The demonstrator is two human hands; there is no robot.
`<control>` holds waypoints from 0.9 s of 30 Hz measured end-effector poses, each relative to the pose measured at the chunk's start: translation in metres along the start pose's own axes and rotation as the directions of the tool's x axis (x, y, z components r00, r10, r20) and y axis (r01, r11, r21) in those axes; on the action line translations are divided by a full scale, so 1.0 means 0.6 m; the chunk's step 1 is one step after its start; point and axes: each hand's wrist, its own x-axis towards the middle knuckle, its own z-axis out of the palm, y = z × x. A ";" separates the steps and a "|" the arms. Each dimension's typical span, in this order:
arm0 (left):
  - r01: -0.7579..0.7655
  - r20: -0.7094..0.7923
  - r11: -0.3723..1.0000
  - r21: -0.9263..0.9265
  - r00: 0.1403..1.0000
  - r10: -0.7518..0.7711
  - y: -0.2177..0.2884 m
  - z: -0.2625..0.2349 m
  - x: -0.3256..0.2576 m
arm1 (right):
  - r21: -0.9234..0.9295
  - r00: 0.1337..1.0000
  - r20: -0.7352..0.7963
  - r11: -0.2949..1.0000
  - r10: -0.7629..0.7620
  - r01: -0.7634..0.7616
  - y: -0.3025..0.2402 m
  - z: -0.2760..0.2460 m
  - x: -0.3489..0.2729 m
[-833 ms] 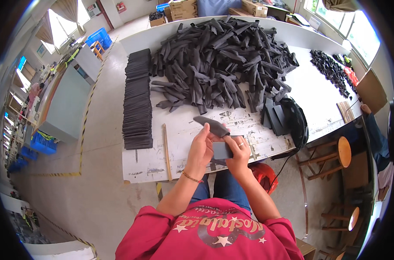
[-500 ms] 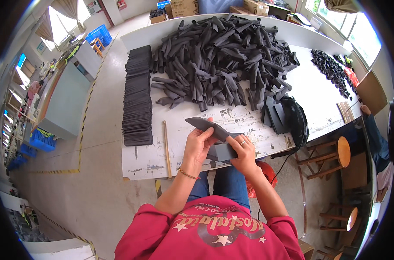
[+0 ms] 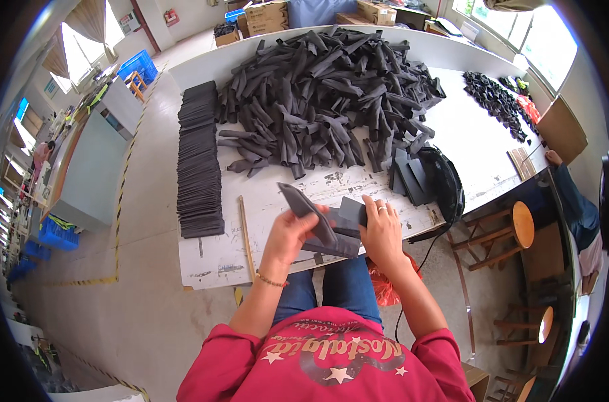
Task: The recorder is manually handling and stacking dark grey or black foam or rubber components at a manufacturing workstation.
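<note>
Single head-worn fisheye view, looking steeply down from above the person's red-shirted shoulders onto the white worktable [image 3: 465, 144], which fills the upper centre. The left hand [image 3: 292, 233] and right hand [image 3: 381, 231] sit near mid-frame; straight edges bend, and rim detail is probably unreliable.

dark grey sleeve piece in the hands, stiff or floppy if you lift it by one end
Probably semi-stiff: the dark grey sleeve piece juts past the left hand without drooping. Likely light and springy, since those in the pile lie curled.
</note>
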 end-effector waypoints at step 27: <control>0.020 -0.233 0.977 -0.213 0.970 -0.071 -0.003 -0.064 0.031 | 0.608 0.999 -0.040 0.793 -0.009 0.031 -0.024 -0.004 -0.016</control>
